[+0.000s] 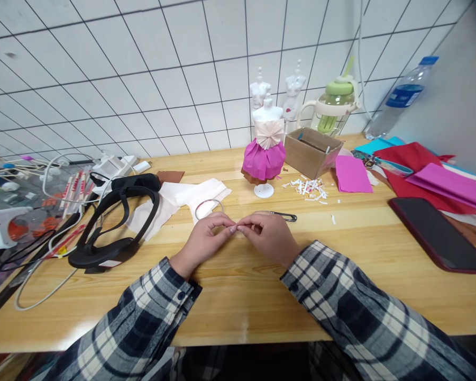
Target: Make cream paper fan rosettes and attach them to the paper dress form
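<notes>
I see my left hand and right hand meeting fingertip to fingertip low over the table, fingers pinched on something too small to tell. A paper clip lies just beyond the right hand.

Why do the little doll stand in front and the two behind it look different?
The front mannequin wears a pink paper skirt with a cream pleated top; the back mannequins are bare white. The front one stands out on the wooden table, nearer the hands; the back ones stand against the tiled wall. All are small white dress forms.
</notes>
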A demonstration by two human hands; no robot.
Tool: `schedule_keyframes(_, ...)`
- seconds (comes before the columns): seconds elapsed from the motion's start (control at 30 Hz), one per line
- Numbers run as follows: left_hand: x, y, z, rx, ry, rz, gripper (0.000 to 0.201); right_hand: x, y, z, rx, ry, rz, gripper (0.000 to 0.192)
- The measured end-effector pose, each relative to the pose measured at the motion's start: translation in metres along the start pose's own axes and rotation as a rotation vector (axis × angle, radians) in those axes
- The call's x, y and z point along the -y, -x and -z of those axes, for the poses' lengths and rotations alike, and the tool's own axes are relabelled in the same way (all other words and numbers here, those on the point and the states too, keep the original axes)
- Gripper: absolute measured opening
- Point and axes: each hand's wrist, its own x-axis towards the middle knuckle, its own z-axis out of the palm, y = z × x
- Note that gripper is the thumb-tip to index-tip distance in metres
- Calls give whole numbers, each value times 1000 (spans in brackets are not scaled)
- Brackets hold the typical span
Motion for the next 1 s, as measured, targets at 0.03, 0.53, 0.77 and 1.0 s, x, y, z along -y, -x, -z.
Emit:
schedule_keyframes(0.03, 0, 0, 1, -7, -5, 3, 22, 0, 0, 0, 4, 7, 20, 13)
schedule_keyframes(0.53, 1, -3, 6, -67, -44, 94, 22, -2, 5, -2, 56, 144, 220, 26)
schedule_keyframes(0.77, 0, -3, 3, -58, -38, 114, 25, 2, 3, 3, 44, 188, 110, 23)
schedule_keyframes(1.0, -5, -1, -2, -45, -119, 70, 19, 2, 1, 4, 21, 175, 16, 14)
